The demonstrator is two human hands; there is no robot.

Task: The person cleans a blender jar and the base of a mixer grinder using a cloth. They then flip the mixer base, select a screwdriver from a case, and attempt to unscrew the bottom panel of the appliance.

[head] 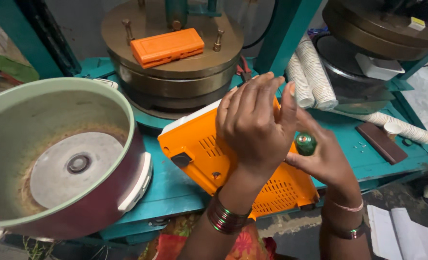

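An orange appliance housing [209, 149] with vent slots and a white edge lies tilted on the teal bench [175, 188]. My left hand [255, 127] rests on top of it with fingers spread and holds nothing. My right hand [325, 156] sits just to the right, closed around a green-handled tool [305, 143] that points down at the housing.
An open maroon and pale green cooker pot [60, 159] lies tipped at the left. Behind stands a round metal press [173, 72] with an orange case [167, 46] on it. Stacks of paper cups [310, 72] and a brown block [381, 142] lie at the right.
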